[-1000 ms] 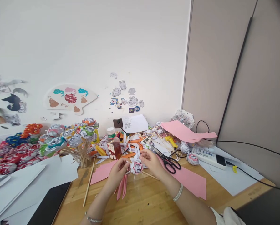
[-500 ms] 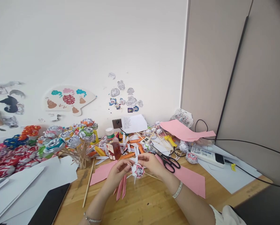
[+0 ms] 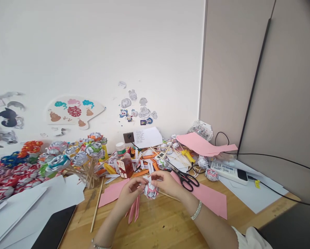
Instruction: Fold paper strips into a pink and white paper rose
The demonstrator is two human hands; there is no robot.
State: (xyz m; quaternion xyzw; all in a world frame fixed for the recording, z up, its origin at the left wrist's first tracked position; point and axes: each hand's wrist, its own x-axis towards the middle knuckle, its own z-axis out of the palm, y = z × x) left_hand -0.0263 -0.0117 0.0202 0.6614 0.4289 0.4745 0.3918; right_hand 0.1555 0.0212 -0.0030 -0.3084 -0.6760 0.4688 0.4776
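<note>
A pink-and-white paper flower (image 3: 151, 191) is held between my two hands above the table, its bloom hanging downward. My left hand (image 3: 133, 189) pinches it from the left, fingers closed. From the right, my right hand (image 3: 165, 182) pinches a white part at its top, thumb and forefinger together. Folded pink paper strips (image 3: 134, 211) lie just below my left hand. Black-handled scissors (image 3: 187, 180) rest on pink paper (image 3: 209, 200) right of my right hand. Close behind my hands stands a bottle of amber liquid (image 3: 125, 166).
Several finished paper flowers on sticks (image 3: 79, 157) crowd the left. White sheets (image 3: 22, 211) and a black tablet (image 3: 54, 226) lie at front left, near a wooden stick (image 3: 97, 204). Paper scraps pile along the wall. A white power bank-like device (image 3: 230, 173) with a cable sits right.
The paper flower has turned in my fingers, its bloom now facing lower and its white points no longer sticking out. Both hands stay close together. The view has shifted slightly.
</note>
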